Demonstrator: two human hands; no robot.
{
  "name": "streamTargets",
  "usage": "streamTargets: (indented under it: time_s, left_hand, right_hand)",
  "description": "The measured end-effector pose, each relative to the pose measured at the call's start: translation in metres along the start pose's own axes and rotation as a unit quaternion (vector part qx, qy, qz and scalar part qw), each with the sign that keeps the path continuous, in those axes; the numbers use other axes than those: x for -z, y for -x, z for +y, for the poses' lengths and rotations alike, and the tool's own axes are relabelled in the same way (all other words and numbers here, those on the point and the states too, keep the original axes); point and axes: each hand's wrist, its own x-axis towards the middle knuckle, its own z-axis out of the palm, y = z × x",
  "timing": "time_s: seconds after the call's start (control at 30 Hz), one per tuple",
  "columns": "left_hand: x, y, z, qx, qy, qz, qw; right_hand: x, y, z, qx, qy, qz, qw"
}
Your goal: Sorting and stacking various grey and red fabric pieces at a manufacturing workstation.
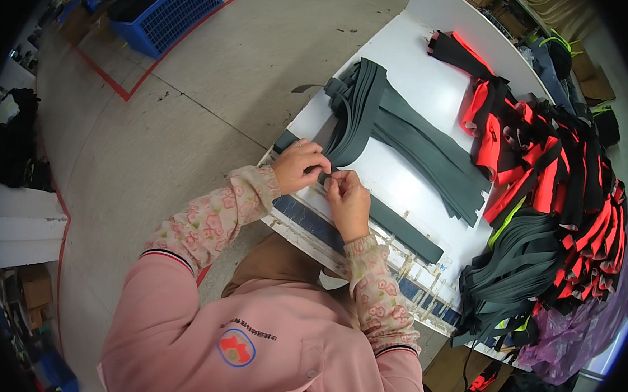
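Observation:
A long dark grey-green strip (405,230) of flat material lies along the near edge of the white table (380,168). My left hand (301,168) is closed over the strip near its left part, thumb and fingers pinched together. Right beside it my right hand (349,202) pinches the same strip, fingertips nearly meeting the left ones. What exactly sits between the fingertips is partly hidden. Just beyond the hands lies a thick stack of similar grey-green strips (414,141), bent over at its left end.
A large heap of red and black fabric pieces (546,160) covers the table's right side. A bundle of dark strips (515,258) hangs at the near right corner, beside a purple plastic bag (571,341). A blue crate (170,15) stands on the floor at the far left.

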Motion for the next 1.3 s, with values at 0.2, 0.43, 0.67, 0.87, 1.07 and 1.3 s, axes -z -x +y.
streamTargets:
  time_s: [0.2,0.43,0.67,0.87,1.07,1.3]
  left_hand:
    - [0.001,0.001,-0.001,-0.01,-0.006,0.001,1.0]
    - [-0.001,0.002,-0.001,-0.011,-0.007,-0.004,1.0]
    - [0.001,0.002,-0.002,-0.063,-0.04,0.009,0.997]
    - [0.005,0.001,-0.001,-0.018,-0.027,-0.035,0.999]
    - [0.002,-0.001,0.003,-0.018,-0.033,-0.023,0.999]
    - [0.006,0.0,-0.001,-0.005,-0.031,-0.025,0.999]
  right_hand:
    - [-0.006,-0.003,-0.005,0.03,0.057,0.032,0.997]
    - [0.027,0.012,-0.009,-0.131,-0.13,-0.025,0.982]
    - [0.142,0.064,0.04,-0.208,-0.074,0.083,0.972]
    - [0.143,0.088,0.047,-0.133,0.004,0.09,0.987]
    - [0.145,0.089,0.055,-0.04,0.159,0.065,0.984]
    - [0.145,0.079,0.015,-0.175,-0.13,0.061,0.974]
